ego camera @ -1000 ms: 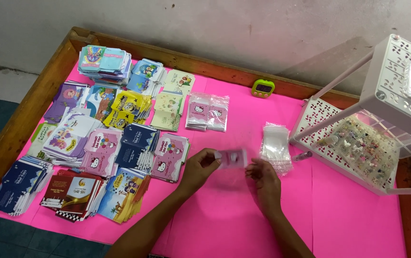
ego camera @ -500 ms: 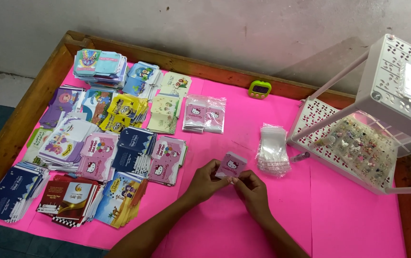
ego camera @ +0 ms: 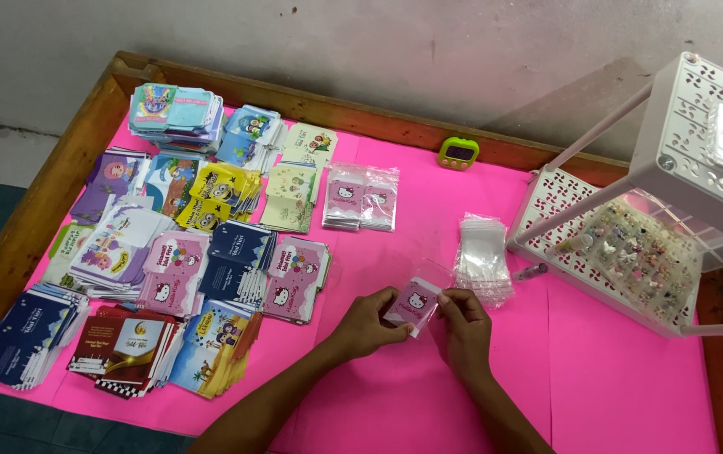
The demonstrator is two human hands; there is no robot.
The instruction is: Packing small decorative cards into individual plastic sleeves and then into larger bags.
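Both forearms enter from the near edge and angle up toward the middle of the pink table cover [ego camera: 630, 395]. The left hand [ego camera: 367, 322] and the right hand [ego camera: 465, 329] meet over the cover, slightly right of centre.

Between them sits a small pink card [ego camera: 413, 304], tilted, partly inside a clear plastic sleeve [ego camera: 430, 277] whose open end points far-right. The card lies at the fingertips of both hands, not in either palm. Left hand: fingers curled, thumb and forefinger pinching the card's near-left edge. Right hand: fingers bent, tips gripping the right side of the sleeve and card; back of the hand faces up. Whether the card rests on the cover or is lifted just off it, cannot tell.

Just beyond the right hand, touching or nearly touching the sleeve, a stack of empty clear bags [ego camera: 482, 256] lies flat. A small pen-like object [ego camera: 529, 271] lies just right of that stack.

Left of the hands, many stacks of printed cards [ego camera: 210, 252] in mixed colours cover the left half of the table, from near-left corner to far-left corner. Farther off, near centre, two bagged pink card packs [ego camera: 360, 197] lie side by side.

Right side: a white perforated rack [ego camera: 698, 126] on thin legs, its lower tray holding small items under clear plastic.

Far edge: a small green timer [ego camera: 458, 153] beside the wooden table rim [ego camera: 42, 193].
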